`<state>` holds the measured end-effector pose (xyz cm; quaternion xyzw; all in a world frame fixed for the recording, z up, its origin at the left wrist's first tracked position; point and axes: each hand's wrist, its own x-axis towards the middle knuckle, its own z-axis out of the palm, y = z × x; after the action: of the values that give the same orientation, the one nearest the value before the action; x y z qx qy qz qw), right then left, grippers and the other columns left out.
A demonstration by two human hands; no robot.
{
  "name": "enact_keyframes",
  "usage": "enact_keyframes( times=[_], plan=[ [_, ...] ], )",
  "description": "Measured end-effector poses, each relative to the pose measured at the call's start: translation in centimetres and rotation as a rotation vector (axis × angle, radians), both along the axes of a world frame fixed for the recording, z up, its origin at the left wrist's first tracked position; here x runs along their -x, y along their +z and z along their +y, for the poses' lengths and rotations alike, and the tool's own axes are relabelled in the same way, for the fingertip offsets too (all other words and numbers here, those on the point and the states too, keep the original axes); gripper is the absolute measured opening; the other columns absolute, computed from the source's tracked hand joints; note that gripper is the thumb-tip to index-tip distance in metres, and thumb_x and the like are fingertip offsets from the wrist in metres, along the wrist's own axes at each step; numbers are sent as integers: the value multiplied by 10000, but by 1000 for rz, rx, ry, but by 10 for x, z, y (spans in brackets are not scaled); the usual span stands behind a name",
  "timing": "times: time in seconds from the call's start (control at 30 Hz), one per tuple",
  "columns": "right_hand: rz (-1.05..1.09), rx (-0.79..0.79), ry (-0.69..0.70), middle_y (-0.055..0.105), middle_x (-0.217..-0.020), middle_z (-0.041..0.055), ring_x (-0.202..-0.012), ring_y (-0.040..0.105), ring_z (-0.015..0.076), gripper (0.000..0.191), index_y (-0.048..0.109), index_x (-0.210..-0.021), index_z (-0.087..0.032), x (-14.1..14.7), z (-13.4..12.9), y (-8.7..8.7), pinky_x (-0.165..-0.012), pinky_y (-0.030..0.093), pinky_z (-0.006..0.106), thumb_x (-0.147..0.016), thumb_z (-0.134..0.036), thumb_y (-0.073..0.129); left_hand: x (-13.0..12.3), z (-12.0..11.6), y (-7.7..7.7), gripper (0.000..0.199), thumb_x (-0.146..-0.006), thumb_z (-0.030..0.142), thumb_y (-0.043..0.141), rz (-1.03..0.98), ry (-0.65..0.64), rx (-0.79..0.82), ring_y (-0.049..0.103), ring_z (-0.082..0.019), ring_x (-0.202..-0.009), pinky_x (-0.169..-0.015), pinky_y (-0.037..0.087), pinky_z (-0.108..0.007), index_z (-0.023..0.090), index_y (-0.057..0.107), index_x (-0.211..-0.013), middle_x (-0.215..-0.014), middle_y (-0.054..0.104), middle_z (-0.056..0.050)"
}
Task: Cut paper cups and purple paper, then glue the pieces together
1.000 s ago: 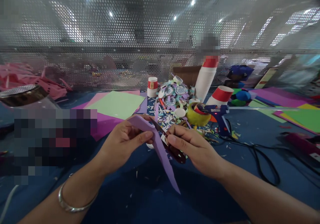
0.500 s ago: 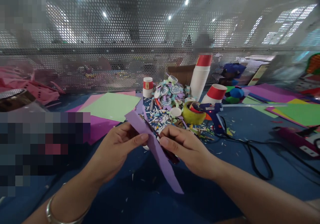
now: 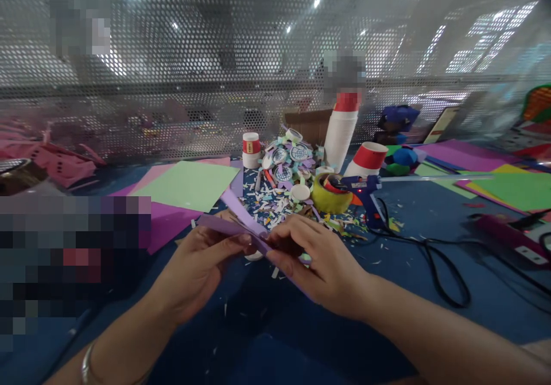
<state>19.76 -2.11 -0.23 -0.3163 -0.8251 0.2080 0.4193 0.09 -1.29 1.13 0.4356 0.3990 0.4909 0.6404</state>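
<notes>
My left hand [image 3: 189, 273] pinches a purple paper strip [image 3: 219, 225] between thumb and fingers above the middle of the table. A second, lighter purple piece slants up and away from the same spot. My right hand [image 3: 329, 264] is closed on the strip's other part, its thumb and fingertips near the left thumb. Part of the paper passes under the right hand and is hidden. No scissors show; whether any are inside the right hand cannot be seen. Just beyond the hands lie many small paper scraps [image 3: 275, 216].
Behind the scraps rises a pile of paper-and-cup figures [image 3: 284, 155]. Right of it stand stacked paper cups [image 3: 340, 138], yellow tape [image 3: 329, 198] and a blue glue gun [image 3: 365, 193] with a black cord [image 3: 447, 264]. Green paper [image 3: 189, 181] lies left; a purple power strip [image 3: 508, 236] right.
The dark-handled scissors that were in my right hand at the strip no longer show. My right fingers now grip the paper, and the strip has turned flatter, with a second piece splayed from it.
</notes>
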Motion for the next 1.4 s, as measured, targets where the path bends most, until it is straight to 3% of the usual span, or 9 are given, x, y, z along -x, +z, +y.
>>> enact_keyframes(
  times=[0.23,0.47,0.67,0.83,0.93,1.1,1.2,1.27,1.4],
  plan=[
    [-12,-39,-33,608,-925,46,-818,555,149,126,590,-1039,-170,-1,2,-5,-708,460,282,-918,-200,573,2,3,-2,65,-692,188,794,-43,-33,-35,639,-154,-743,-696,555,-243,148,744,-701,-747,716,-40],
    [29,-61,-107,595,-900,30,-811,558,144,134,584,-1041,-183,-3,1,-4,-696,466,274,-909,-202,584,5,5,1,40,-677,158,783,-92,41,-12,661,-166,-782,-730,581,-258,157,758,-707,-787,745,-42],
    [31,-29,-213,594,-931,50,-832,569,168,158,593,-992,-183,-5,2,-2,-719,476,304,-888,-297,625,10,4,0,88,-687,191,788,-152,52,-17,656,-150,-757,-708,572,-239,182,779,-774,-782,748,-26],
    [25,60,-170,629,-993,57,-854,603,171,275,584,-1085,-188,-7,2,1,-734,502,302,-870,-350,640,9,3,0,63,-665,177,790,-142,48,-46,654,-156,-726,-735,562,-247,171,756,-612,-634,708,-17],
    [-5,110,-139,658,-990,50,-834,622,168,308,592,-1133,-201,-7,2,2,-715,507,296,-873,-362,631,6,2,2,35,-656,177,792,-153,61,-47,642,-138,-712,-731,557,-242,168,766,-634,-698,730,-15],
    [-35,84,-148,695,-948,41,-811,645,173,262,628,-1098,-207,-7,2,2,-692,502,297,-877,-347,615,3,0,4,316,-643,158,798,-136,58,-98,627,-116,-705,-716,544,-213,155,629,-375,-762,742,-20],
    [-37,44,-140,701,-919,42,-777,645,170,262,631,-1090,-194,-7,2,0,-665,499,294,-871,-338,621,3,-1,3,63,-669,177,803,-105,28,-94,639,-125,-727,-713,541,-211,176,761,-623,-755,743,-15],
    [-35,19,-147,703,-915,45,-778,644,171,249,634,-1074,-185,-6,2,0,-671,500,298,-869,-327,623,2,-1,2,96,-666,168,813,-88,11,-81,643,-119,-727,-697,534,-195,191,784,-754,-758,747,-10],
    [-32,-4,-158,704,-893,38,-769,645,169,219,639,-1043,-190,-5,1,0,-668,498,294,-867,-320,626,2,-2,2,100,-645,160,825,-89,13,-94,643,-109,-684,-669,529,-183,181,779,-732,-721,747,-9]
  ],
)
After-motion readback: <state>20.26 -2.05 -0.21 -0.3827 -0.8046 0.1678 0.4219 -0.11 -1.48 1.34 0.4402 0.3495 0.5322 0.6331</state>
